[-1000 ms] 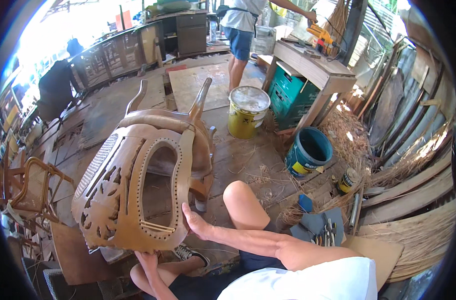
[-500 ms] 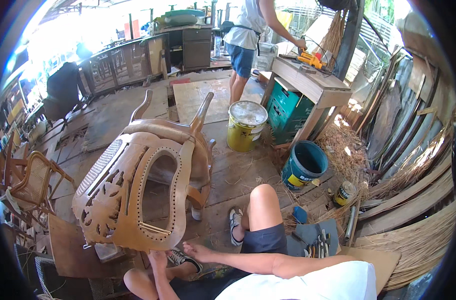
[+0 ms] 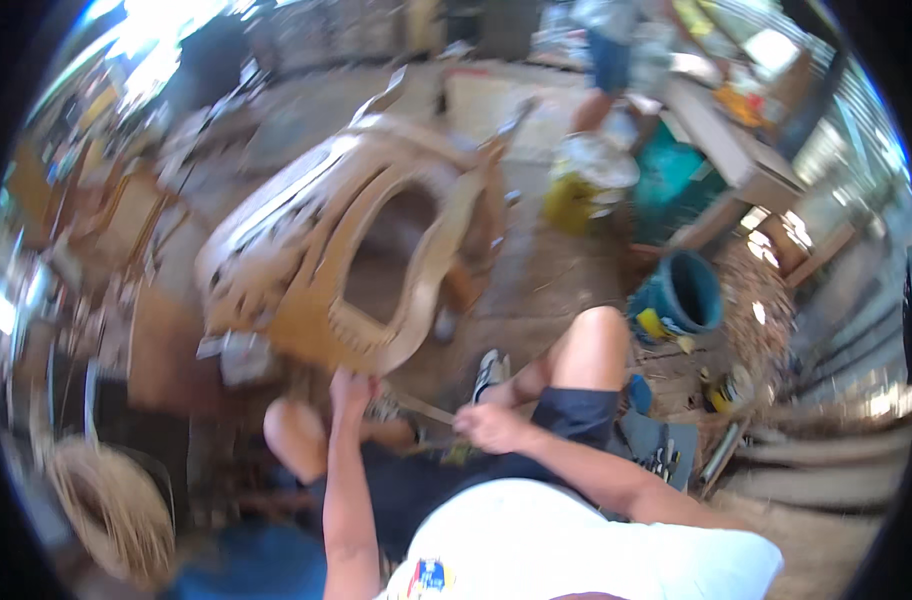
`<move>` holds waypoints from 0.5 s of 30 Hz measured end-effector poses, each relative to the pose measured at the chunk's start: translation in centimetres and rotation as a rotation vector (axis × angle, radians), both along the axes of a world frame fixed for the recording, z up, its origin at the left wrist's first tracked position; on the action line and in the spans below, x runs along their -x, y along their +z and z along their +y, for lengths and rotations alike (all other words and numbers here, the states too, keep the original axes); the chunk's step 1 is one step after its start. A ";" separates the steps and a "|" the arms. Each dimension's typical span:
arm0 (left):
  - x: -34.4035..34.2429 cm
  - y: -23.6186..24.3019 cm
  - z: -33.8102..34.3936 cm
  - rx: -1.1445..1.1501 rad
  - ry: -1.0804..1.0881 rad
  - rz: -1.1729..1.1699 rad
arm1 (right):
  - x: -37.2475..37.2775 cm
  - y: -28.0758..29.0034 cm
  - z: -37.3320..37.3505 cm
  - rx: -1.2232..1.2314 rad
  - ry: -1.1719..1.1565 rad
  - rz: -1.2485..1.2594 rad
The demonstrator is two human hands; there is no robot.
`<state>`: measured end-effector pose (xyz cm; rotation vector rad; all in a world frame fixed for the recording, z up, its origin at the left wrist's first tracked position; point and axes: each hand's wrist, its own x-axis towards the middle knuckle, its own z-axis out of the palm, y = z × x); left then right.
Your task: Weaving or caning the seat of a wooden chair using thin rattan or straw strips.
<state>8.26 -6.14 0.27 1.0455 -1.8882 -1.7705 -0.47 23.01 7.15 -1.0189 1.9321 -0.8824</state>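
Right hand clenches a thin strand, left hand at the curved wooden chair back, its hold unclear.

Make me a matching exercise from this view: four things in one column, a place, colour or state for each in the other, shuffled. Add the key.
Things
1. Left hand
2. Wooden chair
3. Open bucket
4. Right hand

Places, colours, states
A. Teal, with a yellow patch on its side
B. Closed, away from the chair, with a thin pale strip running to it
C. Up against the lower edge of the chair back
D. Tipped over, legs pointing away from the person

Right pairs: 1-C, 2-D, 3-A, 4-B
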 end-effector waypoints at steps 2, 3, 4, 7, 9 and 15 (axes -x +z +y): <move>-0.3 0.3 0.4 -0.011 -0.012 -0.019 | 0.8 3.1 4.6 -0.065 -0.088 0.061; -0.4 0.6 0.5 0.097 -0.045 -0.071 | 1.3 4.8 6.8 -0.029 -0.106 0.101; -0.7 0.9 0.6 0.097 -0.029 -0.094 | 1.7 6.3 8.4 -0.069 -0.150 0.120; -1.1 1.8 0.8 0.130 -0.022 -0.119 | 3.2 10.3 12.1 -0.192 -0.346 0.064; -1.1 2.3 0.7 0.163 -0.037 -0.132 | 4.3 12.2 14.0 -0.186 -0.420 0.145; -1.0 2.2 0.2 0.389 -0.117 -0.176 | 9.0 14.8 20.3 -0.342 -0.589 0.159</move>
